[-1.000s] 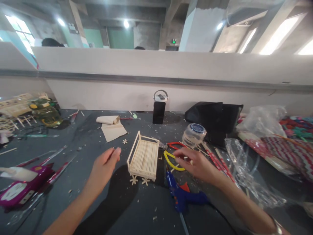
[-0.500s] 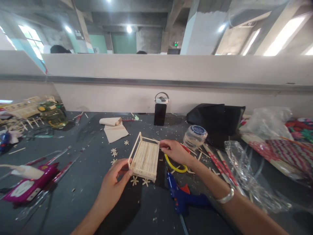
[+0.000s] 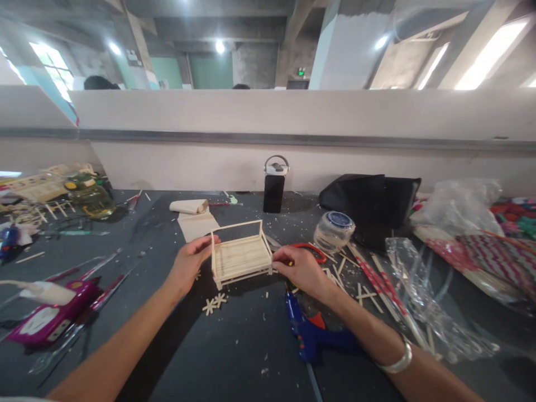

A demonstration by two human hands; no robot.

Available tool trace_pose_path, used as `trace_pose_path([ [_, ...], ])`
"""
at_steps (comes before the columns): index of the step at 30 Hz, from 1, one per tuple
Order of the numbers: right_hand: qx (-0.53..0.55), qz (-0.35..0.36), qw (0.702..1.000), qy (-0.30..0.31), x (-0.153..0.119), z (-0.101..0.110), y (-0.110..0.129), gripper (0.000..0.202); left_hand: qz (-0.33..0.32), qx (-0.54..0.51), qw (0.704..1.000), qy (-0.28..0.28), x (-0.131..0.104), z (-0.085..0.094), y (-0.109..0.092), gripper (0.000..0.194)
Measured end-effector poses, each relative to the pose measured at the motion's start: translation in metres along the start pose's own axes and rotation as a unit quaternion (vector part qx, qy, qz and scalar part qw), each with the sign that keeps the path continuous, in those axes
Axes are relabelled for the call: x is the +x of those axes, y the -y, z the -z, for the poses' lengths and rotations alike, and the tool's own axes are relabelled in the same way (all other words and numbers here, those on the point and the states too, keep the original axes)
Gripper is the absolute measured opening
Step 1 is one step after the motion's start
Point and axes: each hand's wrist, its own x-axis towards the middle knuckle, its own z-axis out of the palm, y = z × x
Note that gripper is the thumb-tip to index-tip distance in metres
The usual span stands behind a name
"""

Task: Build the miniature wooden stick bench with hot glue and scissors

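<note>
A small bed-like model (image 3: 243,254) made of pale wooden sticks stands over the dark table, its slatted base facing up and a raised rail along its far side. My left hand (image 3: 188,265) grips its left end by the corner post, thumb and fingers closed on it. At the opposite end, my right hand (image 3: 304,271) pinches the near right corner. Star-shaped stick pieces (image 3: 214,303) lie just in front of the model. Scissors with a red handle (image 3: 312,251) rest partly beneath my right hand. A blue glue gun (image 3: 307,332) lies close below that hand.
Behind the model are a brown paper roll (image 3: 190,207) and a black phone (image 3: 273,194) propped upright against a bottle. A clear jar (image 3: 334,231) and loose sticks lie to the right, near crumpled plastic (image 3: 419,290). A magenta power strip (image 3: 50,318) is at left.
The model has been turned, so its raised rail now runs along the far side. My left hand has moved up and left; my right hand has come slightly nearer.
</note>
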Motion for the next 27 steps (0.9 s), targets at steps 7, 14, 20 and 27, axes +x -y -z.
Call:
trace_pose_path([
  [7, 0.006, -0.012, 1.000, 0.020, -0.002, 0.000, -0.005, 0.005, -0.011, -0.070, 0.997, -0.007, 0.006, -0.008, 0.007, 0.046],
  [14, 0.031, -0.055, 0.995, 0.073, -0.001, 0.012, -0.003, 0.006, -0.009, -0.048, 0.999, -0.012, 0.006, -0.008, 0.009, 0.045],
  [20, 0.096, -0.090, 0.991, 0.026, 0.002, 0.016, -0.001, 0.017, 0.007, -0.055, 0.998, 0.011, 0.004, -0.008, 0.006, 0.042],
  [27, 0.008, -0.037, 0.999, -0.018, -0.002, 0.016, 0.003, 0.023, -0.033, -0.016, 0.999, -0.034, 0.003, -0.008, 0.000, 0.034],
])
